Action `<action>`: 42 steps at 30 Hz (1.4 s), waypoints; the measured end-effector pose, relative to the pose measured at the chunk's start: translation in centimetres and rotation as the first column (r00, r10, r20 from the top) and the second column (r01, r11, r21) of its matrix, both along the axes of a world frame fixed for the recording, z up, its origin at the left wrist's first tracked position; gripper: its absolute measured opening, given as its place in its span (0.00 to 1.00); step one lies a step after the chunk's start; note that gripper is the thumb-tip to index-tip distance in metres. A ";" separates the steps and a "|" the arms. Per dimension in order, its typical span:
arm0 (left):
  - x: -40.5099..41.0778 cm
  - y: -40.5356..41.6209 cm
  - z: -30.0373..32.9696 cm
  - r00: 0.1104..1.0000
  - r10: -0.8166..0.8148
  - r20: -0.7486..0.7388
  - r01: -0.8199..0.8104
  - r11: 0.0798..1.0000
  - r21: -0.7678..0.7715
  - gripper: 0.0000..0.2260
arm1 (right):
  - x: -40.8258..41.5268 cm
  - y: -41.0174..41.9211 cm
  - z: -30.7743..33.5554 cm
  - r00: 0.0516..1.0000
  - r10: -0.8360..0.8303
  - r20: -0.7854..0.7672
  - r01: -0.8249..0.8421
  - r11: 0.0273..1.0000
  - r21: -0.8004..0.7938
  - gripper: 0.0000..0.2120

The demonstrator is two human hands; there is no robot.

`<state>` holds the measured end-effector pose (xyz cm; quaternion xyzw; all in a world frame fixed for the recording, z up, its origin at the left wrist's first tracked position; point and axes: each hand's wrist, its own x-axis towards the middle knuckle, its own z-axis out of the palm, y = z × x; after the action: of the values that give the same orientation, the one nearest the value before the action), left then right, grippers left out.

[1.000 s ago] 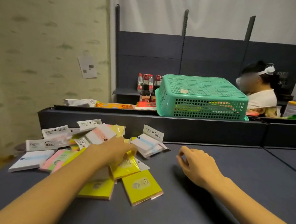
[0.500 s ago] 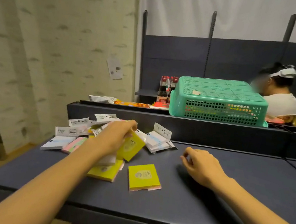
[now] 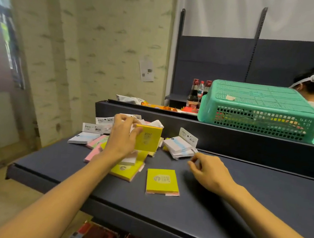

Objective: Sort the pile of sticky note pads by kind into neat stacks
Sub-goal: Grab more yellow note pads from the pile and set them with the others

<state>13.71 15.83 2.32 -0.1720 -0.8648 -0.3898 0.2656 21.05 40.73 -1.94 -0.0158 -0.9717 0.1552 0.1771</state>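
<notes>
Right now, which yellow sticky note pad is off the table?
The yellow pad gripped upright in the left hand; the other yellow pads lie flat on the dark table.

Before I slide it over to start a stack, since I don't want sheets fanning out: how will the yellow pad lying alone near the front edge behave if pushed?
The lone square yellow sticky note pad lies flat on the smooth dark shelf top, so it should slide, not tip. It looks like a compact block, probably stiff. Pink edges stick out below, so layers may shift.

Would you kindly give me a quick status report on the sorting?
Left hand holds yellow pad lifted over pile. Right hand loosely curled, empty. One yellow pad on the table apart. Nothing blocking.
</notes>
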 end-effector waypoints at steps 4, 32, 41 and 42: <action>-0.8 -0.7 0.3 0.992 -0.043 0.118 0.031 0.994 0.101 0.06 | -1.0 -0.7 0.8 0.998 0.060 0.037 -0.059 0.998 -0.014 0.07; -3.6 -4.6 0.2 0.962 -0.174 0.212 0.130 0.970 0.208 0.09 | -1.4 -6.4 5.0 0.862 -0.023 0.506 -0.145 0.945 0.292 0.26; -2.8 -5.5 -0.3 0.963 -0.183 0.197 0.138 0.965 0.221 0.06 | -1.5 -6.3 6.1 0.717 0.071 0.693 -0.250 0.955 0.161 0.27; -2.7 -5.6 -0.3 0.963 -0.184 0.196 0.139 0.965 0.221 0.06 | -1.6 -6.2 6.0 0.726 0.062 0.685 -0.241 0.956 0.169 0.27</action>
<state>10.96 10.19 2.01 -0.1707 -0.8264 -0.5139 0.1543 19.48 34.48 4.08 0.0315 -0.9791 0.0314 -0.1985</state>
